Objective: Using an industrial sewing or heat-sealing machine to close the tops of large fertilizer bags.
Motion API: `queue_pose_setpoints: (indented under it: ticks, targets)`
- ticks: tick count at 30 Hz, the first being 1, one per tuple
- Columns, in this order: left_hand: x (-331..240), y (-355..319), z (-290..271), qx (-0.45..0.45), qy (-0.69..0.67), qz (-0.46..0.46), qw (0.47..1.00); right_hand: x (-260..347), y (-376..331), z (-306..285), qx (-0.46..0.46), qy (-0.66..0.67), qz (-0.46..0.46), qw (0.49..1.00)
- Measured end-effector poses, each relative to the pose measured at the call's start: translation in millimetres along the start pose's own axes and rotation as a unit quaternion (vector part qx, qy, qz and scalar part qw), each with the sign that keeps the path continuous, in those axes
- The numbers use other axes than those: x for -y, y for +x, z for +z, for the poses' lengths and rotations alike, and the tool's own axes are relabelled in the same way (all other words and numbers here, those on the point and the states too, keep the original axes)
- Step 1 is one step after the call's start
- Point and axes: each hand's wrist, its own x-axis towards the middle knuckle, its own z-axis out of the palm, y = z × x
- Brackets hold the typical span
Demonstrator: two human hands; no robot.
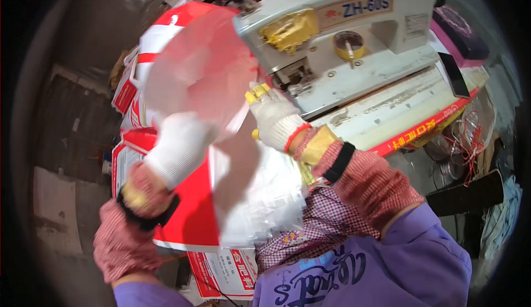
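Note:
A wide translucent plastic sheet or bag (193, 69), smeared by motion, spreads over red and white printed sacking left of a large pale grey sewing machine (354, 30). My left hand (182, 144), in a white knit glove, is at the sheet's lower edge; blur hides its fingers, so its grip cannot be told. Beside the machine's needle end lies my right hand (272, 113), gloved in white with yellow fingertips. Its fingers stretch forward over the plastic, with the thumb apart. Below it, a stack of clear plastic bags (265, 196) rests on a red and white sack (191, 213) near my lap.
A dark phone (454, 74) lies at the right end of the machine's table, near a black and pink box (462, 33). Red thread tangles (470, 135) hang below the table's right side. Another printed sack (224, 274) sits low, beneath the work.

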Motion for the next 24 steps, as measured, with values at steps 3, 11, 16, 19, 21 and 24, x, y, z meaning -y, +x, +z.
queue_pose_setpoints:
  ticks: [3, 11, 16, 19, 21, 24]
  targets:
    - [27, -83, -70, -0.032, 0.05, 0.002, 0.998, 9, 33, 43, -0.029, -0.131, -0.014, 0.991]
    - [51, -199, -93, -0.338, 0.192, -0.131, 0.912, 177, 51, 64, 0.066, 0.201, -0.145, 0.966]
    - [38, -269, -9, -0.403, -0.077, -0.382, 0.828, 268, -17, -16, 0.431, 0.533, -0.058, 0.726]
    - [33, -333, 94, -0.413, -0.473, -0.477, 0.615, 286, -87, 3, 0.546, 0.566, -0.106, 0.608]
    - [7, -358, 125, -0.357, -0.56, -0.474, 0.579, 265, -102, -13, 0.521, 0.384, -0.292, 0.704]
    - [-47, -345, 134, -0.337, -0.572, -0.574, 0.48, 202, -136, 1, 0.58, 0.38, -0.302, 0.654]
